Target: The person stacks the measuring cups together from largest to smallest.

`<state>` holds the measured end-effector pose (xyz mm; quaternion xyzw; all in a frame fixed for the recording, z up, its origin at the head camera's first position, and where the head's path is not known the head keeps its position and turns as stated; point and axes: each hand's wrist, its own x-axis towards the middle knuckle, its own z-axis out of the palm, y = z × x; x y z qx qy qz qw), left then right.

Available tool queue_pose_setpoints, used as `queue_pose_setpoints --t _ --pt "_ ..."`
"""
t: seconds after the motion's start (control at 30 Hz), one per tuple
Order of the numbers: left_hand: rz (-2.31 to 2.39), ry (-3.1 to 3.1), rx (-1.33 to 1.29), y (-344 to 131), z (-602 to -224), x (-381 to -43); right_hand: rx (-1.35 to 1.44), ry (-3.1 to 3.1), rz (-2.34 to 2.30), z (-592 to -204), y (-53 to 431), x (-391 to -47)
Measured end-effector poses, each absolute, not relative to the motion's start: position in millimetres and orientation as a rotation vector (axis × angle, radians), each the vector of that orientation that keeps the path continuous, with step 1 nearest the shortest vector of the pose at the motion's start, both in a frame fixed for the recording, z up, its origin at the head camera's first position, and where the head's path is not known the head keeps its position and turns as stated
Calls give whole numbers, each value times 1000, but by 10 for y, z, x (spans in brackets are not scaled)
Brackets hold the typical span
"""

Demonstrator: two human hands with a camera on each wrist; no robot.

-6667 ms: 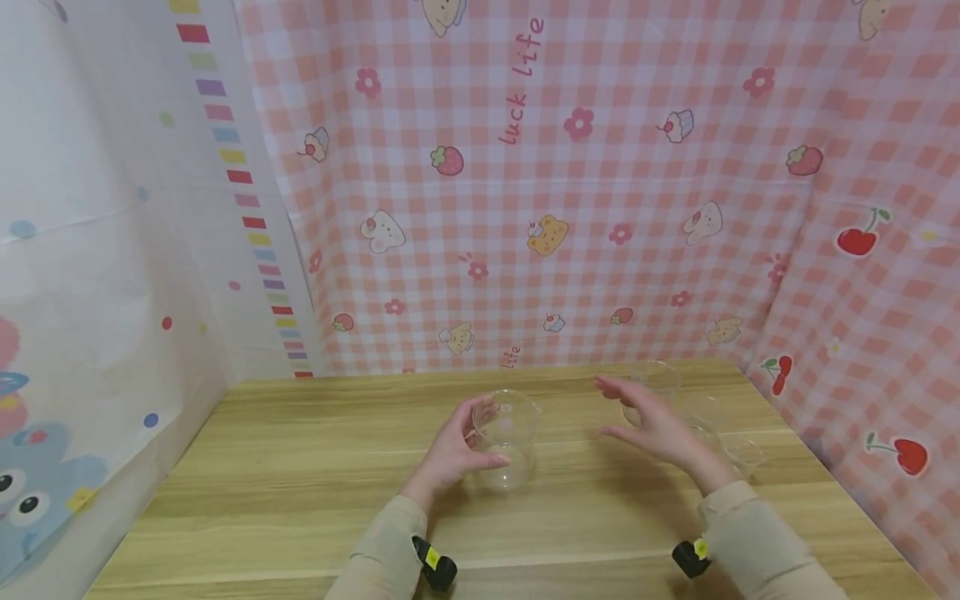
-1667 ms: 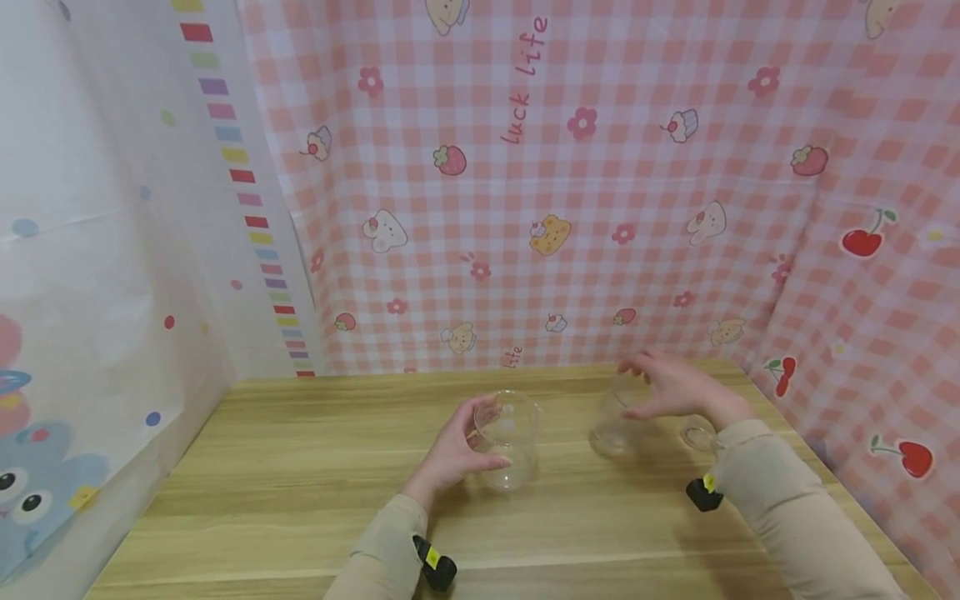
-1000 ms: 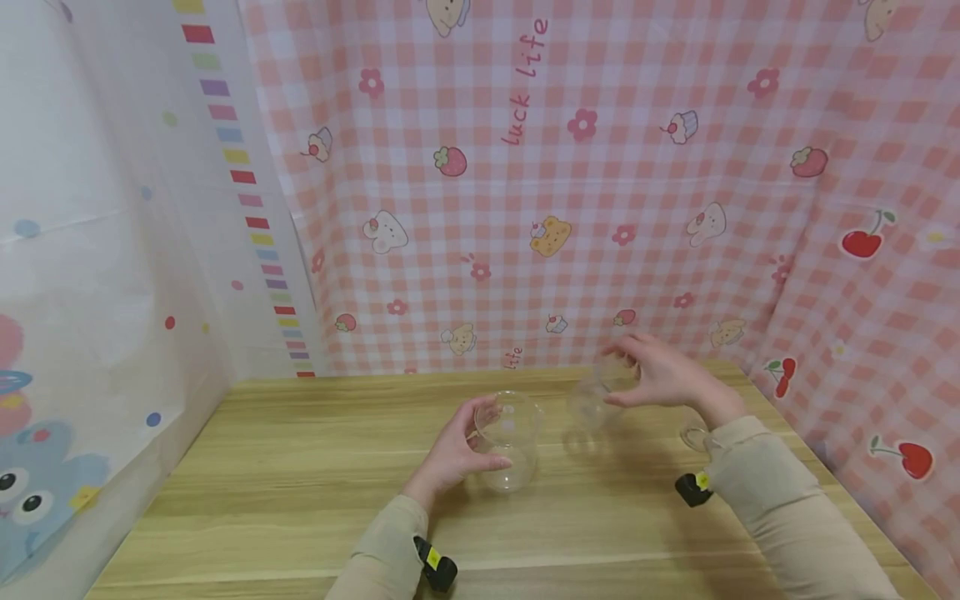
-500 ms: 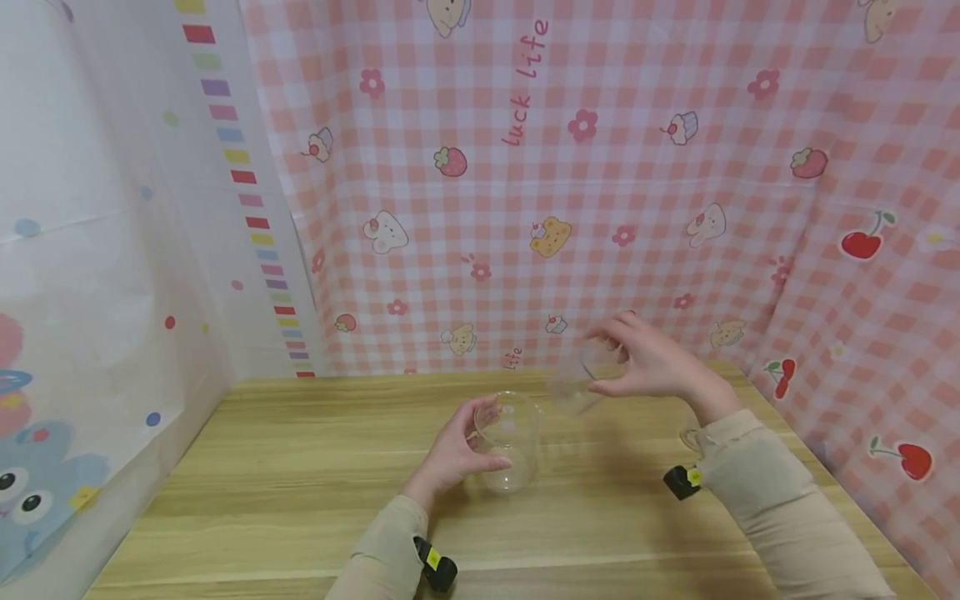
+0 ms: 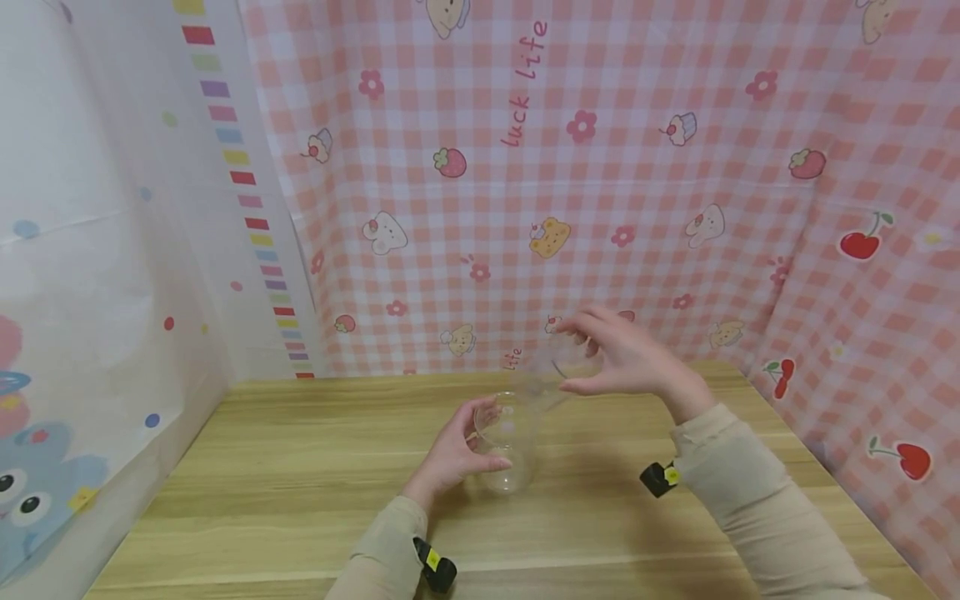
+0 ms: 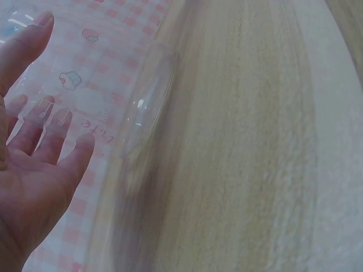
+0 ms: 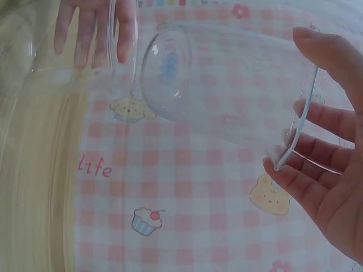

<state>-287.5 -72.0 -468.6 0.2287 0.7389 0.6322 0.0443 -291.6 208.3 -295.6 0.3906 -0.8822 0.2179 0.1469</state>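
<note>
A large clear glass beaker (image 5: 517,446) stands upright on the table. My left hand (image 5: 452,454) holds it from the left side, thumb in front and fingers behind; in the left wrist view the fingers (image 6: 48,133) show through the glass. My right hand (image 5: 633,354) grips a second, smaller clear beaker (image 7: 227,85) by its rim, close to the spout. This beaker is raised and tilted, its base pointing left toward the large beaker's rim. In the head view the smaller beaker is blurred and overlaps the large one's upper right edge.
The wooden table (image 5: 300,500) carries both beakers. A pink checked cloth (image 5: 450,208) hangs behind it and along the right side, a white patterned cloth (image 5: 112,250) on the left. Black wrist cameras (image 5: 435,567) sit below both hands.
My right hand has taken the smaller beaker from the right of the table, lifted it and carried it left to the large beaker. The left hand stays put. Glassware at right is now hidden.
</note>
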Motion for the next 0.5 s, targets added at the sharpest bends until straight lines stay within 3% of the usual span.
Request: queue_pose_setpoints --t 0.5 --pt "1949 2241 660 -714 -4681 -2884 1238 -2552 627 -3046 1831 -2939"
